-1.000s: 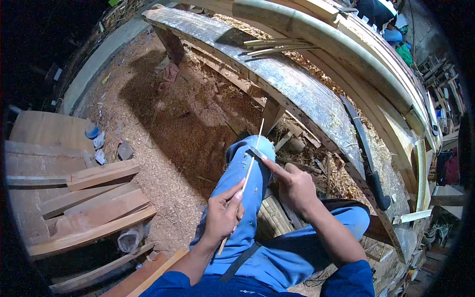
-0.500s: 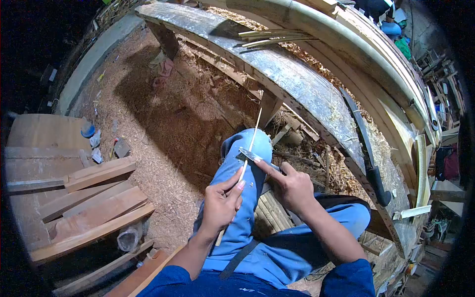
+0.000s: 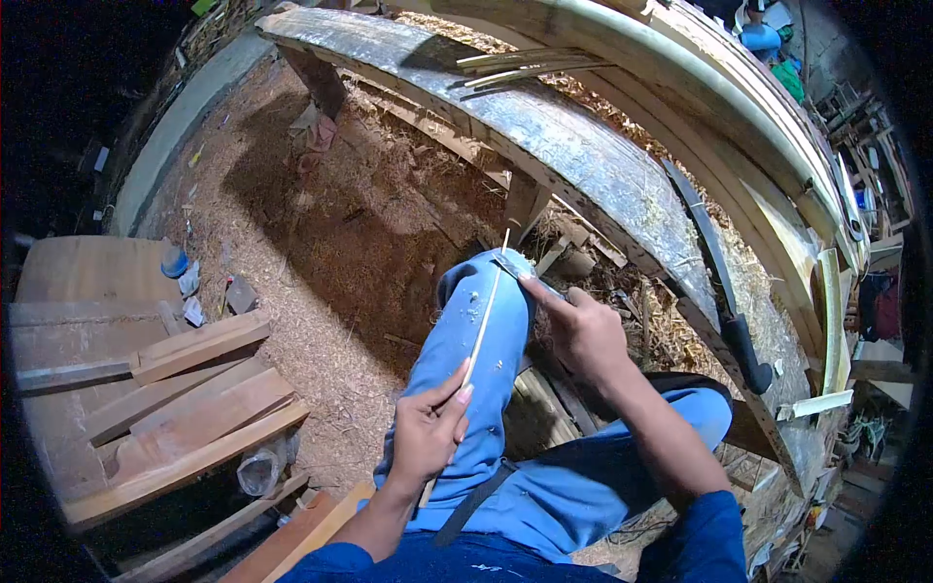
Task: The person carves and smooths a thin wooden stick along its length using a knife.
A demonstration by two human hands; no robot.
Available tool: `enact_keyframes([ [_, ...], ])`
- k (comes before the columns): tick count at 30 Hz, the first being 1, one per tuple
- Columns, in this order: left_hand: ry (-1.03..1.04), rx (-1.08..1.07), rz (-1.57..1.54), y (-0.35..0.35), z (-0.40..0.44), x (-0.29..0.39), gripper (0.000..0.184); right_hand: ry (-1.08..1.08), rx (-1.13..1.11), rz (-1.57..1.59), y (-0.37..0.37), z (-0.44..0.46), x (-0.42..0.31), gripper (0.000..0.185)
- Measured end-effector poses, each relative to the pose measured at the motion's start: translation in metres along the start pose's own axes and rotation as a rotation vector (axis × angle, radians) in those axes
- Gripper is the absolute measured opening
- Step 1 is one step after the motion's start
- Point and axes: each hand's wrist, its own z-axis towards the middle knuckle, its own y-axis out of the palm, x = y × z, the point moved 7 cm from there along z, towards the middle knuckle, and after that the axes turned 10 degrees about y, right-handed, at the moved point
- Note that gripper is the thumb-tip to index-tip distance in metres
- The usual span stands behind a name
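Note:
My left hand [image 3: 428, 426] pinches a thin, pale wooden strip [image 3: 483, 325] between thumb and fingers. The strip runs up along my thigh, and its far tip stands just past my knee [image 3: 466, 282]. My right hand [image 3: 591, 338] is closed around a small knife [image 3: 509, 265], its index finger stretched along the tool. The blade lies across the strip close to the far tip, over the knee. Most of the handle is hidden in my palm. Small shavings cling to the trouser leg.
Beyond my knees stretches a worn wooden bench [image 3: 583, 155] with several thin strips [image 3: 530, 66] and a long, dark-handled blade [image 3: 714, 257] on it. Wood planks [image 3: 199, 413] are stacked at left. Sawdust covers the floor [image 3: 321, 360].
My left hand has drawn the strip back toward my body. The knife has shifted up the strip, from mid-length to near its far tip.

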Motion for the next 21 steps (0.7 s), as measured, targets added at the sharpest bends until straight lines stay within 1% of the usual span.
enact_keyframes([
  [3, -0.04, 0.004, 0.05, 0.001, 0.007, 0.003, 0.033, 0.018, -0.058, 0.056, 0.005, -0.003, 0.003, 0.075],
  [4, -0.037, 0.007, 0.043, 0.002, 0.012, 0.004, 0.033, -0.051, -0.025, 0.108, 0.003, -0.009, -0.005, 0.076],
  [7, -0.008, -0.001, 0.093, 0.005, 0.029, 0.013, 0.034, -0.072, -0.11, 0.053, 0.004, -0.025, -0.022, 0.079],
  [10, 0.035, -0.009, 0.118, 0.008, 0.033, 0.011, 0.034, -0.087, -0.09, 0.011, 0.001, -0.023, -0.021, 0.081],
  [14, 0.009, 0.01, 0.092, 0.005, 0.024, 0.008, 0.033, -0.086, -0.057, 0.012, 0.004, -0.023, -0.019, 0.08],
  [16, -0.005, -0.018, 0.098, 0.005, 0.01, 0.008, 0.033, -0.026, 0.007, 0.084, -0.003, -0.011, -0.008, 0.06],
  [17, -0.02, -0.019, 0.09, 0.003, 0.005, 0.006, 0.033, -0.019, -0.024, 0.041, -0.002, -0.007, -0.004, 0.061],
  [21, -0.035, -0.024, 0.08, -0.003, -0.008, 0.004, 0.033, -0.016, -0.037, 0.069, 0.004, -0.004, 0.002, 0.062],
])
